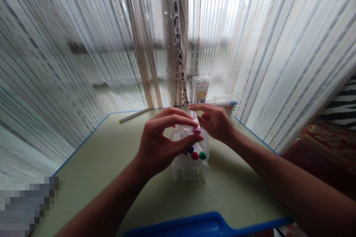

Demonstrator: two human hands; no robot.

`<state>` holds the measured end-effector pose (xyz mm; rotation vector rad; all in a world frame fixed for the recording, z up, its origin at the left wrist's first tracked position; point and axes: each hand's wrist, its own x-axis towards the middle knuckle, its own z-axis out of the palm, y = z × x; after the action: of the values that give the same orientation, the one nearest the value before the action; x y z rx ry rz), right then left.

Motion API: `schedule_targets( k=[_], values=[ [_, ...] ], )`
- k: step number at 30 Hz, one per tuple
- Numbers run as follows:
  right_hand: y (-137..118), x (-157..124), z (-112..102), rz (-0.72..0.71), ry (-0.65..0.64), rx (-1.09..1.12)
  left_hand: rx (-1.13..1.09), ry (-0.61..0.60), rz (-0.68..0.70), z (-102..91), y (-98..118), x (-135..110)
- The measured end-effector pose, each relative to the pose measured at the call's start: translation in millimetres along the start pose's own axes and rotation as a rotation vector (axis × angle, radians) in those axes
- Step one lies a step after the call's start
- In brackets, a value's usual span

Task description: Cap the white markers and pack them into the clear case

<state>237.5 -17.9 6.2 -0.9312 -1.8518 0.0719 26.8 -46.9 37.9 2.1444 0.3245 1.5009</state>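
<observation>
I had my right hand (215,120) pinching the upper end of a white marker with a pink cap (196,123), and my left hand (160,144) gripped its cap end between thumb and fingertips. The marker stood tilted just above a clear plastic box (190,172) on the pale green table (111,163).

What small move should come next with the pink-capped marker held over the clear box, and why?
Probably lower the pink-capped marker cap-first into the clear box. The left hand and right hand both pinch it, tilted cap-down just above the open box. Other markers with red, green and blue caps already sit inside, with a gap beside them, so a short, guided drop seems enough.
</observation>
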Motion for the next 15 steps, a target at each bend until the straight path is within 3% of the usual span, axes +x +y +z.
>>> schedule_targets(
  k=[9, 15],
  values=[
    [0.8, 2.6, -0.8, 0.061, 0.058, 0.098, 0.111, 0.011, 0.006, -5.2, -0.7, 0.4],
    [3.9, 8.3, -7.2, -0.019, 0.160, 0.024, 0.269, 0.039, 0.062, -8.3, 2.0, -0.4]
  ],
)
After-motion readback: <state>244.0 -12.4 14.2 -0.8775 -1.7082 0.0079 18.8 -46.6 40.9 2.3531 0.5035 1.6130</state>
